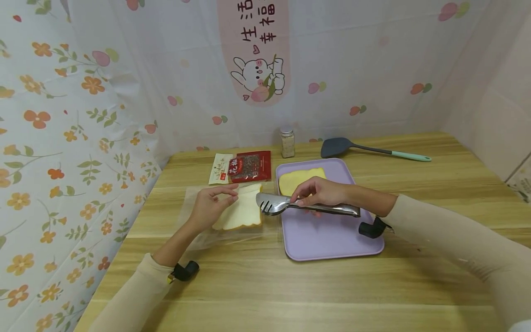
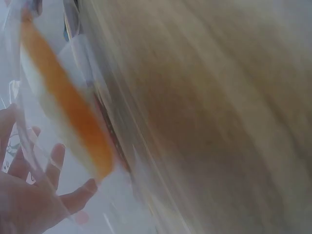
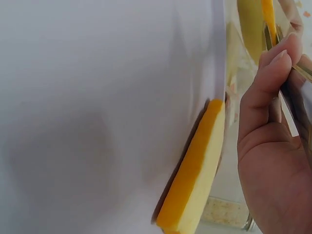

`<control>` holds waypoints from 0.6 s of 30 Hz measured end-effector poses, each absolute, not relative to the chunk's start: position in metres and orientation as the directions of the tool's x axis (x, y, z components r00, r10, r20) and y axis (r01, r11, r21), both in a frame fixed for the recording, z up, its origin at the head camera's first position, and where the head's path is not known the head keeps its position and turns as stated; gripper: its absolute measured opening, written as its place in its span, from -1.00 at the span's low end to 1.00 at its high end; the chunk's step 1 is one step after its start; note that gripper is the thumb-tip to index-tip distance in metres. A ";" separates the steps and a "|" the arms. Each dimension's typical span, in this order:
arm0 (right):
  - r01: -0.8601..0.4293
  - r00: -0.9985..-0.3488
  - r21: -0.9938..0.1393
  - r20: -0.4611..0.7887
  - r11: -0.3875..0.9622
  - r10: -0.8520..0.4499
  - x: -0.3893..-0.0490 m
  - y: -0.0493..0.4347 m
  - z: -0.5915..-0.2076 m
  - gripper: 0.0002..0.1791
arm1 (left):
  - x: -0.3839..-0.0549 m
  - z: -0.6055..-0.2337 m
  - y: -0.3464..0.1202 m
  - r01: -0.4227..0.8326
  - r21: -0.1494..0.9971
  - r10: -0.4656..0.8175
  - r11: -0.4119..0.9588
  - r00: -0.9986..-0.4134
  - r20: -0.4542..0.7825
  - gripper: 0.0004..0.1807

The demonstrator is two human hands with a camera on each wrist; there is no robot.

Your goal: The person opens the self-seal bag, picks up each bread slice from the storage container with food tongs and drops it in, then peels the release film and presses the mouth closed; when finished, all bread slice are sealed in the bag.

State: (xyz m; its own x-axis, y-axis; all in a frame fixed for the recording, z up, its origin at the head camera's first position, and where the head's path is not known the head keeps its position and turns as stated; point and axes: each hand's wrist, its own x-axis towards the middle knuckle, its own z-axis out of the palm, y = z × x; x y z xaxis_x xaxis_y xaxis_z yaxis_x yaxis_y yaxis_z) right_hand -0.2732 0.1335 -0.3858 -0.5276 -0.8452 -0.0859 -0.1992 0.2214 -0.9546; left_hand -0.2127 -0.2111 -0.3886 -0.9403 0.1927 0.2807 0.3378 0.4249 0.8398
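My right hand (image 1: 321, 191) grips a pair of metal food tongs (image 1: 327, 210) above the tray's left part. The slotted tips of the tongs (image 3: 300, 100) meet the right edge of a pale bread slice (image 1: 244, 210) with an orange-brown crust. At that slice's left side is my left hand (image 1: 211, 205), its fingers (image 2: 57, 158) spread and loosely bent, the thumb close to the crust. A clear plastic bag (image 1: 203, 240) lies around and under the slice; its film passes in front of the left fingers. Another bread slice (image 3: 195, 170) rests on the purple tray (image 1: 323, 240).
Behind the bag lies a red and cream spice packet (image 1: 249, 167). A small glass shaker (image 1: 287, 143) stands at the back. To its right lies a dark spatula (image 1: 337, 146) with a mint handle. A printed curtain (image 1: 352, 60) hangs behind the wooden table (image 1: 265, 295).
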 end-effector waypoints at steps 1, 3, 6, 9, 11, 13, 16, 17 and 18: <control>-0.192 -0.530 -0.957 -0.087 0.219 -0.844 -0.273 0.135 -0.386 -0.72 | -0.213 -0.389 -0.211 0.342 0.838 0.193 0.425 -0.939 0.285 -0.88; -0.171 -0.535 -0.962 -0.092 0.214 -0.840 -0.273 0.137 -0.386 -0.71 | -0.212 -0.389 -0.211 0.349 0.835 0.188 0.426 -0.937 0.296 -0.88; -0.132 -0.543 -0.970 -0.102 0.205 -0.834 -0.271 0.136 -0.387 -0.69 | -0.212 -0.388 -0.210 0.365 0.828 0.177 0.426 -0.931 0.319 -0.89; -0.096 -0.553 -0.976 -0.111 0.196 -0.826 -0.269 0.134 -0.389 -0.68 | -0.212 -0.388 -0.210 0.378 0.820 0.162 0.430 -0.926 0.341 -0.91; -0.093 -0.554 -0.977 -0.109 0.191 -0.825 -0.269 0.132 -0.389 -0.68 | -0.212 -0.389 -0.210 0.383 0.818 0.152 0.430 -0.924 0.352 -0.91; -0.104 -0.554 -0.975 -0.106 0.194 -0.826 -0.268 0.130 -0.389 -0.69 | -0.212 -0.389 -0.210 0.382 0.819 0.143 0.429 -0.923 0.356 -0.91; -0.131 -0.545 -0.972 -0.094 0.196 -0.833 -0.268 0.128 -0.389 -0.70 | -0.211 -0.389 -0.209 0.373 0.830 0.132 0.414 -0.927 0.350 -0.90; -0.134 -0.545 -0.971 -0.095 0.198 -0.833 -0.268 0.127 -0.390 -0.70 | -0.211 -0.389 -0.209 0.371 0.833 0.132 0.410 -0.928 0.349 -0.89; -0.139 -0.542 -0.970 -0.092 0.197 -0.835 -0.268 0.127 -0.390 -0.71 | -0.211 -0.389 -0.209 0.369 0.835 0.132 0.408 -0.929 0.345 -0.88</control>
